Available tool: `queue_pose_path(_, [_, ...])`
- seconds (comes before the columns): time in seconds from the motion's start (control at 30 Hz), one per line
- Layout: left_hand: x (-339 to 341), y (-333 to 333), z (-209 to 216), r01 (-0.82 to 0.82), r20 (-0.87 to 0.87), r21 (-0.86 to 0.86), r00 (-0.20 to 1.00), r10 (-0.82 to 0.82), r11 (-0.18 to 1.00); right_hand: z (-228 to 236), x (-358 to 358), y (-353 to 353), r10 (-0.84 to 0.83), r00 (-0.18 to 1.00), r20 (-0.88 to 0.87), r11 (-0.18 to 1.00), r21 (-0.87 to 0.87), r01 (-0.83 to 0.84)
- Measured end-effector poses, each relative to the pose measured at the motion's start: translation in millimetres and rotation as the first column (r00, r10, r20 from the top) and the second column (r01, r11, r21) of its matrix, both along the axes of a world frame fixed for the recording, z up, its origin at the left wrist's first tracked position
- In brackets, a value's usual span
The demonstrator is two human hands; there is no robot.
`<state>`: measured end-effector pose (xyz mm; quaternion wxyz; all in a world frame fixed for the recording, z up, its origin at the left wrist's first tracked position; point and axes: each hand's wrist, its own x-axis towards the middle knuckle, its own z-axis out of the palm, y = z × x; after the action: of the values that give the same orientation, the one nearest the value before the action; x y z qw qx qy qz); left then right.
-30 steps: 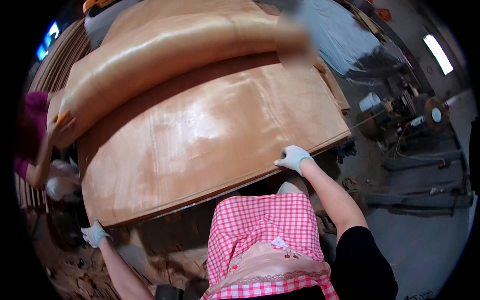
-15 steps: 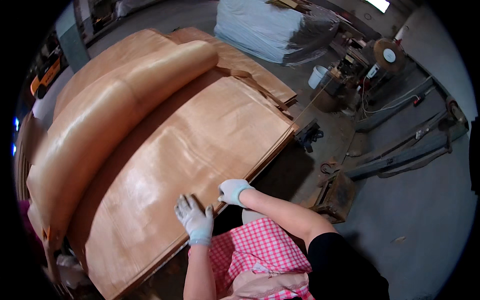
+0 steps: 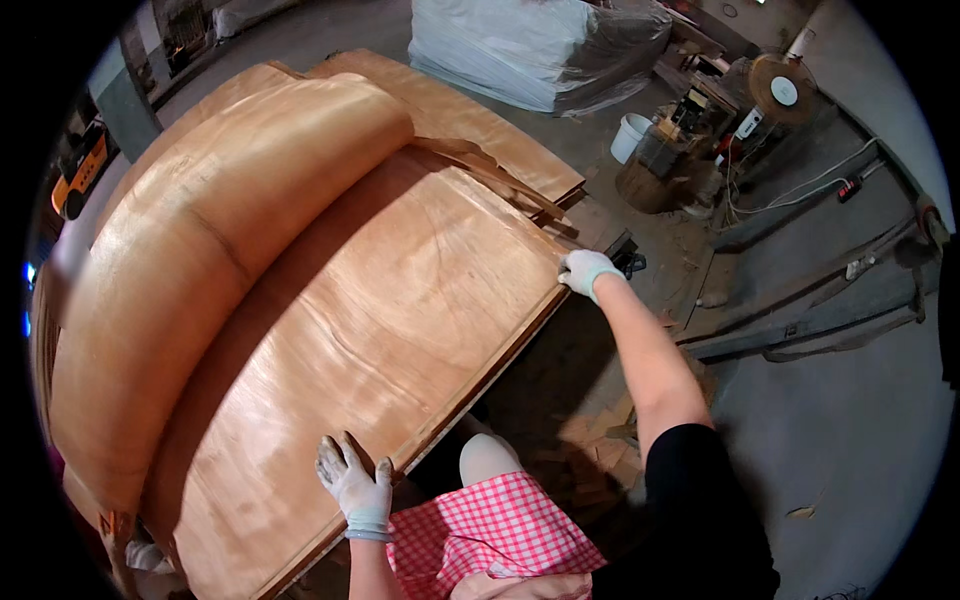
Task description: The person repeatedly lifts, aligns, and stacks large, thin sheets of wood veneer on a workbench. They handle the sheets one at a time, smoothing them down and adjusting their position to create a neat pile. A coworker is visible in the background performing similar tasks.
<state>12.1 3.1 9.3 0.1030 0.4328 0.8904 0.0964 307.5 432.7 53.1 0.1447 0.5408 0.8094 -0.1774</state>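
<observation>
A large thin sheet of reddish-brown wood veneer (image 3: 380,310) lies flat on top of a stack. My left hand (image 3: 355,480), in a white glove, rests flat with fingers spread on the sheet's near edge. My right hand (image 3: 585,270), also gloved, is stretched out and grips the sheet's right corner. Behind it, another veneer sheet (image 3: 200,240) curls up in a long rolled arch across the stack.
A plastic-wrapped pale bundle (image 3: 530,45) stands at the back. A white bucket (image 3: 630,135) and a machine with a round disc (image 3: 775,95) sit to the right. Beams and cables (image 3: 820,310) lie on the concrete floor. An orange vehicle (image 3: 80,165) is far left.
My right hand slid from the near edge out to the sheet's right corner. My left hand moved back down along the near edge. The view turned slightly.
</observation>
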Motion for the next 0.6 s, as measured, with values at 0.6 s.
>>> queue_pose_path(0.6, [80.5,-23.8,72.9,0.055,0.233,0.785,0.897,-0.376,0.617,52.8,-87.8,-357.9,-0.062,0.330,-0.942,0.927,-0.176,-0.331])
